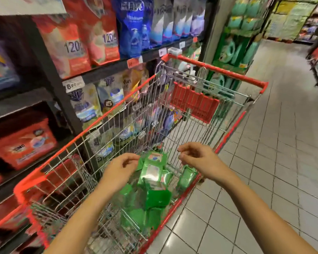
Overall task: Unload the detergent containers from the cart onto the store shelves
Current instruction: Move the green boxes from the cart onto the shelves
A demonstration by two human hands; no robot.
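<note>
A red-rimmed wire shopping cart (217, 70) stands in front of me, beside the shelves. Several green detergent pouches (151, 171) lie in a heap on its bottom. My left hand (118, 171) hovers over the cart above the pouches, fingers loosely curled, holding nothing. My right hand (198, 158) hangs over the cart's right side, just above another green pouch (186, 177), fingers also loosely curled and empty. Neither hand touches a pouch.
Dark store shelves (106, 70) on the left hold red, blue and grey detergent bags and red boxes (24, 143). A green product display (231, 50) stands behind the cart. Tiled aisle floor (275, 153) stretches to the right.
</note>
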